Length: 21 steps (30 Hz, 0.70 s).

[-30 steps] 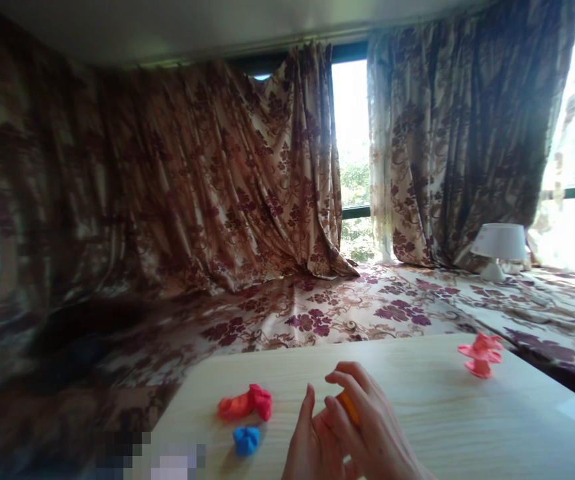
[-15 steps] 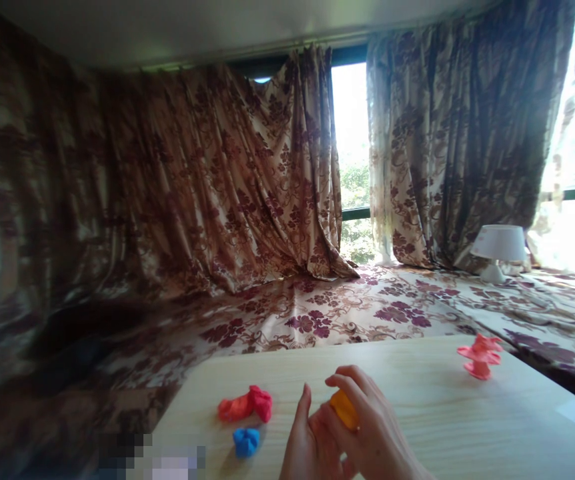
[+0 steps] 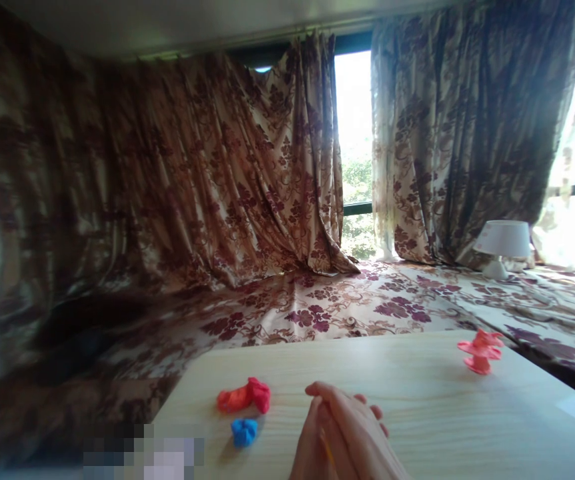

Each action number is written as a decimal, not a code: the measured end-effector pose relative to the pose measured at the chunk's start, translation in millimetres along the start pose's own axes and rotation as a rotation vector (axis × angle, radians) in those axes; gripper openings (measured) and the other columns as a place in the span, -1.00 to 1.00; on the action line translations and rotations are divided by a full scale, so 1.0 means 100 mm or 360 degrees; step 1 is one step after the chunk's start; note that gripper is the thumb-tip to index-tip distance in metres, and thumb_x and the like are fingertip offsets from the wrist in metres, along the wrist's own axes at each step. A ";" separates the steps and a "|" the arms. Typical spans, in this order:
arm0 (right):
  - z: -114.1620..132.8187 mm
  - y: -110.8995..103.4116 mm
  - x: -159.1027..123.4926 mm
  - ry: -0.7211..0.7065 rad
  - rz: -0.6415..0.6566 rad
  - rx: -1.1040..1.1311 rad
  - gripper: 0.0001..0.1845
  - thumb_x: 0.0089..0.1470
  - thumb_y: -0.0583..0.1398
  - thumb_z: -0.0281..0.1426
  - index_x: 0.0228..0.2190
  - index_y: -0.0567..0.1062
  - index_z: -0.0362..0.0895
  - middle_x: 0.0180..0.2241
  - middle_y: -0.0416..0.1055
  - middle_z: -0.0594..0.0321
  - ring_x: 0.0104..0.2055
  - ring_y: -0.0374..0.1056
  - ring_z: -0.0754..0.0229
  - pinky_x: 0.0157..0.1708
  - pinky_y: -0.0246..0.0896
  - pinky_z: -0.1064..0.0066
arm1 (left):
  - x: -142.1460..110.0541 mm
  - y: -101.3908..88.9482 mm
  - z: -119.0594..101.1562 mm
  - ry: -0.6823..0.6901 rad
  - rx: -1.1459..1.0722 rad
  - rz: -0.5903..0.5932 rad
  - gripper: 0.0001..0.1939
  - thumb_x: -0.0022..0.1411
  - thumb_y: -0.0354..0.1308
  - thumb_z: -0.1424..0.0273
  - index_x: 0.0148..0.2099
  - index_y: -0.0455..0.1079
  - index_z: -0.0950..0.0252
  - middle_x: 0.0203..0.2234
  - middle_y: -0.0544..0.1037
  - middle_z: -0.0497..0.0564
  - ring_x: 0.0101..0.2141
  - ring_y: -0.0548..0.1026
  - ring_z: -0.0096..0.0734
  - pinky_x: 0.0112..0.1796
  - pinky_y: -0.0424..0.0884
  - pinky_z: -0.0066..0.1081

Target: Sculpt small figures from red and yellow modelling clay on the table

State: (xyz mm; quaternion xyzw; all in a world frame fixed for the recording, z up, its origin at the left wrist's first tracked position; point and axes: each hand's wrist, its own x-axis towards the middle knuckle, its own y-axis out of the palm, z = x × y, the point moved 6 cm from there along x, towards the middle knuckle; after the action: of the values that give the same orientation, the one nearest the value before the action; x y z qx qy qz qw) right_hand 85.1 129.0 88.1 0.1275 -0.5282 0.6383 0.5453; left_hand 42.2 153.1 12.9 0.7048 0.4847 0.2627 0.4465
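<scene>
My left hand [image 3: 307, 442] and my right hand [image 3: 355, 430] are pressed palm to palm above the near edge of the table. Between them a thin strip of yellow modelling clay [image 3: 328, 452] shows; the rest of it is hidden by the palms. The right hand lies over the left, with its fingers closed together. To their left a blue clay lump [image 3: 244, 433] rests on the tabletop. Just behind it lies an orange clay piece [image 3: 233, 400] touching a red clay piece [image 3: 259, 395].
A pink clay figure with tiers [image 3: 481, 351] stands near the far right corner of the pale wooden table [image 3: 417, 373]. Beyond are a floral-covered ledge [image 3: 337, 307], a white lamp [image 3: 503, 239] and patterned curtains [image 3: 247, 180]. A blurred-out patch covers the lower left.
My right hand has come down flat over the left, and the palms have closed on the yellow clay, which was more exposed half a second ago. The view has shifted slightly.
</scene>
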 end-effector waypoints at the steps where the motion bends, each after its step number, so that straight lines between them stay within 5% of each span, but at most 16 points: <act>1: 0.01 0.00 0.02 -0.0027 0.0004 -0.0030 -0.64 0.12 -0.05 -0.48 -0.08 0.32 0.03 -0.39 0.43 0.23 -0.31 0.37 0.11 -0.20 0.30 0.21 | 0.00 0.01 0.00 0.0009 -0.0068 -0.0034 -0.70 0.12 0.09 0.25 -0.16 0.42 0.31 -0.31 0.52 0.06 -0.22 0.48 -0.24 -0.16 0.34 -0.32; 6: -0.12 -0.05 0.12 0.0080 0.0015 -0.0288 -0.64 0.04 0.05 -0.51 -0.09 0.35 -0.05 -0.14 0.34 0.10 -0.06 0.22 0.00 0.03 -0.02 -0.06 | -0.04 -0.02 -0.06 0.0066 -0.0279 -0.0273 -0.80 0.16 0.08 0.31 -0.29 0.42 0.34 -0.45 0.54 -0.01 -0.42 0.51 -0.49 -0.33 0.40 -0.52; 13: -0.12 -0.07 0.10 0.0020 0.0066 -0.0112 -0.78 0.14 0.01 -0.46 -0.16 0.32 -0.08 -0.17 0.29 0.12 -0.12 0.21 0.10 -0.08 0.13 0.14 | -0.16 -0.12 -0.15 0.0164 -0.0065 -0.0721 -0.68 0.03 0.21 0.25 -0.59 0.26 0.34 -0.82 0.33 -0.14 -0.78 0.30 -0.62 -0.73 0.12 -0.64; 16: -0.02 -0.09 0.11 -0.0091 0.0058 -0.0030 -0.77 0.14 -0.02 -0.48 -0.17 0.32 -0.08 -0.19 0.28 0.13 -0.13 0.20 0.11 -0.11 0.15 0.18 | -0.18 -0.13 -0.19 0.0226 0.0033 -0.0684 -0.61 0.04 0.20 0.22 -0.64 0.18 0.32 -0.89 0.21 -0.19 -0.84 0.19 -0.65 -0.76 -0.02 -0.64; 21: 0.11 -0.04 0.10 -0.0250 0.0156 -0.0071 -0.79 0.05 0.06 -0.47 -0.22 0.36 -0.11 -0.17 0.29 0.11 -0.14 0.20 0.09 -0.09 0.13 0.16 | -0.14 0.00 -0.18 0.0165 -0.0186 -0.0285 -0.69 0.16 0.06 0.18 -0.37 0.37 0.37 -0.62 0.45 -0.07 -0.52 0.45 -0.51 -0.41 0.31 -0.53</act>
State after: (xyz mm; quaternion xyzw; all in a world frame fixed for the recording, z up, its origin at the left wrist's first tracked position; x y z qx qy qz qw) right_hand 79.9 125.7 102.2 0.1391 -0.5890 0.6403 0.4730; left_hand 22.5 147.3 21.5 0.6168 0.5520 0.2857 0.4828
